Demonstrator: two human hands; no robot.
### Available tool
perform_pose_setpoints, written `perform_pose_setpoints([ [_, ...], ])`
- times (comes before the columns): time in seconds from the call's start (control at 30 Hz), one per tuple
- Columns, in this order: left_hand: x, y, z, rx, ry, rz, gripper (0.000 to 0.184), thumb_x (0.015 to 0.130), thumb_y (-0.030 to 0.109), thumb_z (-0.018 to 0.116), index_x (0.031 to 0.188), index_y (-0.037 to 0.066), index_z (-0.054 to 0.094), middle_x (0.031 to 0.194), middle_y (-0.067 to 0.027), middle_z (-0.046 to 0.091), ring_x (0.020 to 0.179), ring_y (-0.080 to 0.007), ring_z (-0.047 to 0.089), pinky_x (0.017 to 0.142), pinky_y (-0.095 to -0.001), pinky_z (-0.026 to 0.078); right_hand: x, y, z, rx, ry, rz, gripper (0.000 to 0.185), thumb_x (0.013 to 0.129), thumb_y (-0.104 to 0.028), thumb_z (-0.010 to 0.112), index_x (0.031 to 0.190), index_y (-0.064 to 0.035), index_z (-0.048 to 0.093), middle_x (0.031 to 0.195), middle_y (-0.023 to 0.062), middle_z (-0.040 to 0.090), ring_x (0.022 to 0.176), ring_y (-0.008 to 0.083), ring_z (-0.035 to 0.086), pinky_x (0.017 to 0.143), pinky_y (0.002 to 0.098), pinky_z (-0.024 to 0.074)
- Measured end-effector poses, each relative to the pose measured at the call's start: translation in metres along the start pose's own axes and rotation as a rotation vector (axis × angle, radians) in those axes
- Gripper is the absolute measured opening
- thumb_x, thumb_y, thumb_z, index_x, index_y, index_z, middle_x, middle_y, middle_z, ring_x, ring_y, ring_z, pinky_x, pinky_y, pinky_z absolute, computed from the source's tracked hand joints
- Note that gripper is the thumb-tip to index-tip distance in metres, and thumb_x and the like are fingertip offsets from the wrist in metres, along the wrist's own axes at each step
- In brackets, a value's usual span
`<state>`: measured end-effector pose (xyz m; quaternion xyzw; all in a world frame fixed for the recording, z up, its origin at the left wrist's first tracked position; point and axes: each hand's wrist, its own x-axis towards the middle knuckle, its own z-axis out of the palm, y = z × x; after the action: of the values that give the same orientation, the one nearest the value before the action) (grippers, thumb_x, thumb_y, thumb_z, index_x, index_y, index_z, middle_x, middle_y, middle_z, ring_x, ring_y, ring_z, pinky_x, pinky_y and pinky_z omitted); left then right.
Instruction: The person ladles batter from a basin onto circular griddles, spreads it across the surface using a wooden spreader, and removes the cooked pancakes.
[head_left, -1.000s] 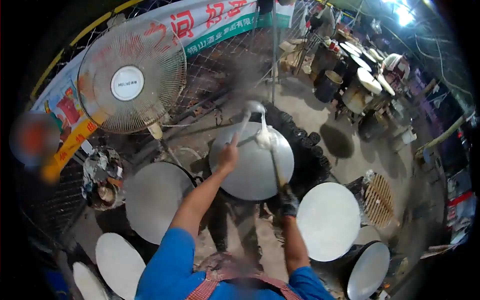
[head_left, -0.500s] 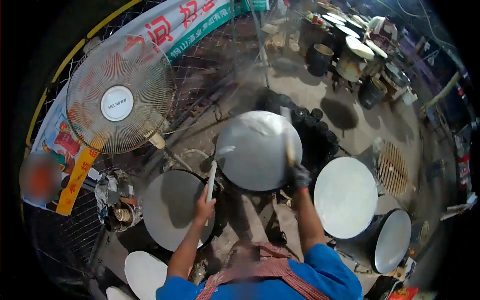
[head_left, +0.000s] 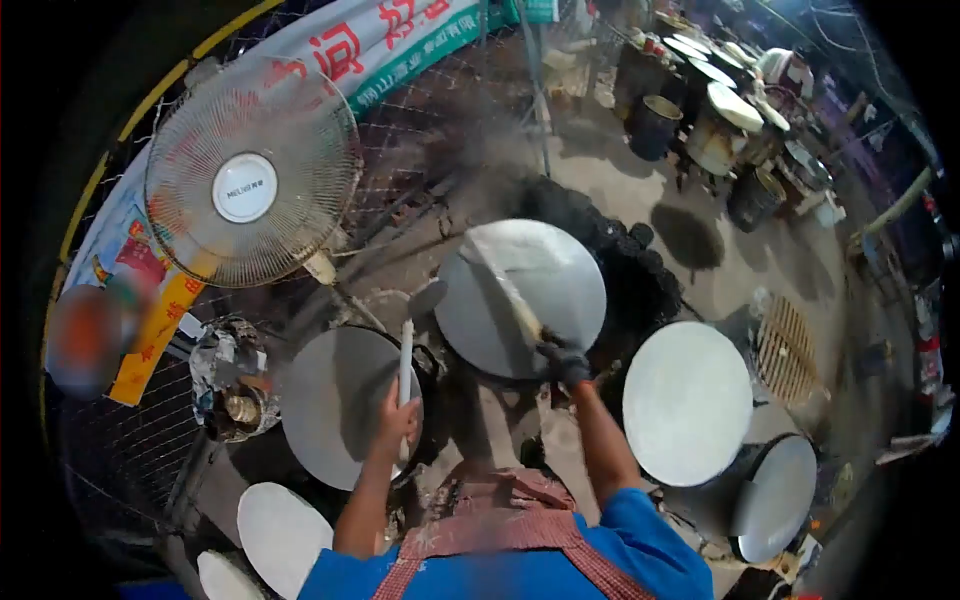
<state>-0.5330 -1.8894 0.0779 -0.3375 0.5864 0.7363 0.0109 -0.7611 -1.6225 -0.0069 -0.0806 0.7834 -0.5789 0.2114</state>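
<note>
My left hand (head_left: 397, 412) is closed around the pale straight handle of a ladle (head_left: 405, 350). The ladle's rounded grey head is tilted up near the left rim of a round griddle (head_left: 500, 330). My right hand (head_left: 562, 358), in a dark glove, grips a long, pale scraper (head_left: 515, 300) over that griddle. Its far end reaches the griddle's upper left, beside a whitish layer of batter (head_left: 535, 250) along the far side. Below my left hand lies a second grey griddle (head_left: 330, 410).
A large fan (head_left: 245, 188) stands at the left before a wire fence and banner. Dark coal briquettes (head_left: 625, 240) are stacked behind the griddle. To the right are a white round sheet (head_left: 688, 405), a slatted rack (head_left: 787, 345) and a tilted grey disc (head_left: 778, 500).
My right hand has shifted left and slightly down, swinging the scraper's far end leftward across the griddle. The ladle in my left hand has moved a little left, its head turned. The view has shifted slightly.
</note>
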Motion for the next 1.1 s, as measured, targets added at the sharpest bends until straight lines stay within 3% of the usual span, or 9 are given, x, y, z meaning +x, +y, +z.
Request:
perform_pose_setpoints([
  [0.1, -0.023, -0.016, -0.007, -0.061, 0.106, 0.018, 0.060, 0.081, 0.007, 0.049, 0.132, 0.021, 0.021, 0.050, 0.0004, 0.035, 0.033, -0.0078, 0.033, 0.028, -0.0240, 0.030, -0.017, -0.028, -0.053, 0.807, 0.031, 0.009, 0.035, 0.077, -0.009, 0.057, 0.109, 0.0033, 0.052, 0.098, 0.0100, 0.059, 0.084, 0.0167, 0.058, 0.074, 0.0292, 0.0471],
  [0.17, -0.033, -0.005, 0.009, -0.174, 0.084, -0.029, 0.058, 0.082, 0.006, 0.048, 0.131, 0.021, 0.021, 0.049, 0.0001, 0.033, 0.032, -0.0081, 0.033, 0.028, -0.0239, 0.031, 0.029, 0.061, -0.043, 0.546, 0.071, 0.050, 0.036, 0.076, -0.008, 0.058, 0.110, 0.0017, 0.052, 0.094, 0.0071, 0.060, 0.076, 0.0145, 0.056, 0.067, 0.0274, 0.0466],
  [0.37, -0.048, -0.012, 0.033, -0.268, 0.156, -0.130, 0.054, 0.082, 0.006, 0.044, 0.128, 0.023, 0.023, 0.049, -0.0002, 0.032, 0.031, -0.0097, 0.032, 0.027, -0.0251, 0.029, 0.013, 0.014, -0.058, 0.036, -0.169, 0.008, 0.035, 0.073, -0.016, 0.060, 0.107, -0.0066, 0.057, 0.098, 0.0065, 0.060, 0.091, 0.0178, 0.053, 0.074, 0.0284, 0.0437],
  [0.47, -0.060, -0.016, 0.037, -0.309, 0.169, -0.145, 0.054, 0.083, 0.007, 0.043, 0.129, 0.023, 0.019, 0.050, -0.0006, 0.032, 0.032, -0.0108, 0.032, 0.026, -0.0254, 0.028, 0.032, -0.005, -0.091, -0.401, -0.056, -0.352, 0.034, 0.073, -0.010, 0.059, 0.108, -0.0056, 0.057, 0.093, 0.0043, 0.060, 0.084, 0.0144, 0.054, 0.071, 0.0265, 0.0445],
  [0.53, -0.060, -0.024, 0.037, -0.360, 0.173, -0.179, 0.053, 0.083, 0.007, 0.043, 0.128, 0.024, 0.020, 0.050, -0.0006, 0.032, 0.032, -0.0107, 0.031, 0.026, -0.0255, 0.027, 0.038, -0.012, -0.075, 0.337, -0.097, 0.079, 0.029, 0.074, -0.012, 0.062, 0.102, -0.0049, 0.060, 0.090, 0.0050, 0.061, 0.080, 0.0140, 0.055, 0.069, 0.0259, 0.0446],
  [0.67, -0.065, -0.021, 0.046, -0.470, 0.273, -0.215, 0.054, 0.083, 0.007, 0.045, 0.127, 0.024, 0.020, 0.049, -0.0004, 0.033, 0.032, -0.0101, 0.032, 0.027, -0.0248, 0.027, 0.037, 0.028, -0.071, 0.445, -0.359, 0.361, 0.036, 0.074, -0.014, 0.060, 0.109, -0.0052, 0.056, 0.096, 0.0027, 0.059, 0.079, 0.0129, 0.054, 0.071, 0.0265, 0.0444],
  [0.8, -0.079, -0.018, 0.048, -0.400, 0.233, -0.143, 0.056, 0.082, 0.006, 0.046, 0.128, 0.022, 0.019, 0.050, -0.0007, 0.033, 0.032, -0.0099, 0.033, 0.027, -0.0250, 0.027, 0.060, -0.039, -0.112, 0.328, -0.167, 0.124, 0.034, 0.078, -0.012, 0.055, 0.110, -0.0004, 0.054, 0.100, 0.0073, 0.059, 0.087, 0.0169, 0.055, 0.073, 0.0275, 0.0447],
  [0.93, -0.075, -0.019, 0.053, -0.385, 0.261, -0.182, 0.059, 0.079, 0.001, 0.047, 0.128, 0.020, 0.020, 0.048, -0.0011, 0.033, 0.031, -0.0102, 0.032, 0.026, -0.0259, 0.027, 0.096, 0.023, -0.097, -0.221, -0.333, -0.502, 0.032, 0.079, -0.016, 0.055, 0.109, -0.0063, 0.055, 0.098, 0.0046, 0.058, 0.081, 0.0130, 0.052, 0.075, 0.0278, 0.0443],
  [1.1, -0.082, -0.030, 0.050, -0.399, 0.285, -0.169, 0.065, 0.078, -0.001, 0.047, 0.130, 0.021, 0.017, 0.047, -0.0015, 0.032, 0.030, -0.0112, 0.031, 0.026, -0.0272, 0.026, 0.072, -0.042, -0.098, 0.012, -0.282, -0.217, 0.034, 0.078, -0.019, 0.056, 0.109, -0.0059, 0.056, 0.099, 0.0043, 0.058, 0.081, 0.0145, 0.053, 0.074, 0.0290, 0.0446],
])
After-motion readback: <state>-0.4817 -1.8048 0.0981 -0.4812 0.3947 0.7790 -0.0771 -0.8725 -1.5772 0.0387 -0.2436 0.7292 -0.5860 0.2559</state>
